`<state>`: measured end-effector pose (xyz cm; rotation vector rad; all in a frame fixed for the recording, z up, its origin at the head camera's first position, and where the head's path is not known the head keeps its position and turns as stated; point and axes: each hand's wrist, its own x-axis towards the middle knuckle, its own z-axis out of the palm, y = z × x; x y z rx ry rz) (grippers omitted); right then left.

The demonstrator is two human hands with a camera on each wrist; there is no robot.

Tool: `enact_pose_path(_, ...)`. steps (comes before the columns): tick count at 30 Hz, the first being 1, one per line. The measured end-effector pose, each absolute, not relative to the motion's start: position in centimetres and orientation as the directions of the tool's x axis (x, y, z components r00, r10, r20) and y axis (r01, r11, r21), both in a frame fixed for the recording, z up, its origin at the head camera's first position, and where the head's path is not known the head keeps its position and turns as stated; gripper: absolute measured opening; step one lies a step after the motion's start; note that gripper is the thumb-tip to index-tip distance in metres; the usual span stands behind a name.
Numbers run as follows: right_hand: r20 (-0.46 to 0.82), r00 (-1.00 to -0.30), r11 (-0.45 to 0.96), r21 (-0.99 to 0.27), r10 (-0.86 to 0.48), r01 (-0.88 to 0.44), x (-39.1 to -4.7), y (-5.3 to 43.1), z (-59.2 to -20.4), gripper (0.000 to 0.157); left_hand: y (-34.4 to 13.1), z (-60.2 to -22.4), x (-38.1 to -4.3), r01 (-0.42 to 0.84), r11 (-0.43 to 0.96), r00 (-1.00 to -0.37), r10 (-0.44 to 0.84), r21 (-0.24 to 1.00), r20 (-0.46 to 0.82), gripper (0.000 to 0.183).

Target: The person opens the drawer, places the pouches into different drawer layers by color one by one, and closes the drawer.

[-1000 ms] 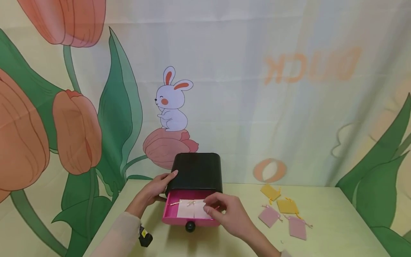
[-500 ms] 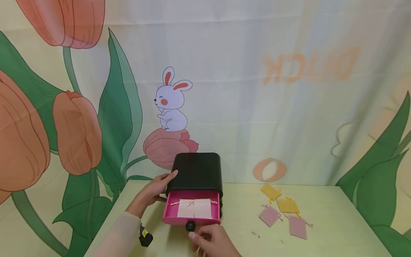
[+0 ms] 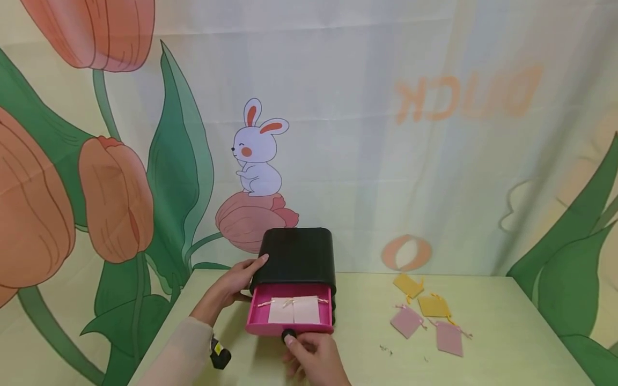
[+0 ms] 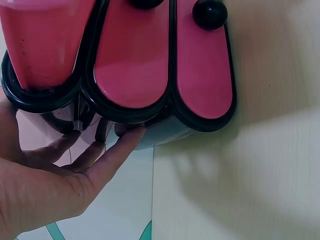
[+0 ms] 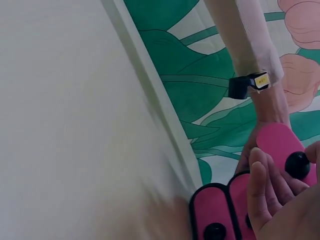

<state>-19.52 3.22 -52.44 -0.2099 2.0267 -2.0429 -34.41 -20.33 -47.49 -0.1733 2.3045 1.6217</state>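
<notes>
A person's left hand (image 3: 240, 279) braced a black cabinet (image 3: 296, 257) on a pale table (image 3: 507, 343), its thumb laid over the top's left edge and its fingers reaching, unclenched, along the side wall, as I watched from afar through the head and wrist cameras. The top pink drawer (image 3: 263, 328) stood pulled out toward the person, and the right hand (image 3: 317, 360) had its thumb on that drawer's round black knob (image 5: 297, 166); from either view I could not tell whether the other fingers pinched it too or merely lay close by. Inside the drawer, two pale pouches (image 3: 306, 310) lay flat, side by side, their drawstrings at the ends nearer the cabinet. My left wrist view showed the two lower drawers (image 4: 132, 60) seated flush. To the right of the cabinet, well apart from it, two yellow pouches (image 3: 433, 307) lay on the tabletop, with two mauve pouches (image 3: 449, 339) nearer the person. A black device (image 3: 219, 356) with a yellow patch sat at the left wrist, by the cuff of a pale sleeve (image 3: 185, 346). Behind it all, a cloth backdrop (image 3: 347, 161) carried printed tulips (image 3: 116, 198) and a white rabbit (image 3: 258, 150).
</notes>
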Motion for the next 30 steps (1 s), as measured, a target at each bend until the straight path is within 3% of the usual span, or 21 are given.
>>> enact_pose_path(20,0.021,-0.98,-0.059,-0.998,-0.196,-0.01,-25.4,2.8,-51.2,0.04,-19.8,-47.2,-34.8,-0.26,0.292,-0.949,0.097,0.92,-0.299,0.106)
enact_pose_path(30,0.011,-0.985,-0.037,-0.999,-0.175,-0.004,-25.5,2.2,-52.0,0.049,-20.2,-47.7,-34.2,-0.258,0.301,-0.951,0.091,0.918,-0.297,0.106)
